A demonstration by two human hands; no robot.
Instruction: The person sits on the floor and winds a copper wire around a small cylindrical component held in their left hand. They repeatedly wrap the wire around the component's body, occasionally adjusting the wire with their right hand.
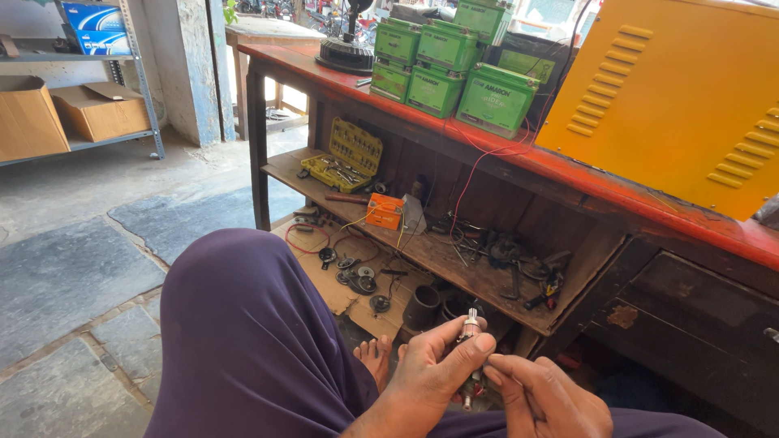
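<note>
Left hand [434,365] pinches a small metal part [470,325] (upright); right hand [540,397], curled, just beside.

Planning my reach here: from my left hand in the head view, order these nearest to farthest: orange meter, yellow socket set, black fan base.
From the left hand:
1. Orange meter, on the lower shelf, up and left.
2. Yellow socket set, farther left along that shelf.
3. Black fan base, on the red benchtop, farthest.

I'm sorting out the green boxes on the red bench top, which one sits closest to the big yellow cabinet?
The large green box at the right end of the group, standing singly beside the yellow cabinet; the others are stacked further left.
</note>
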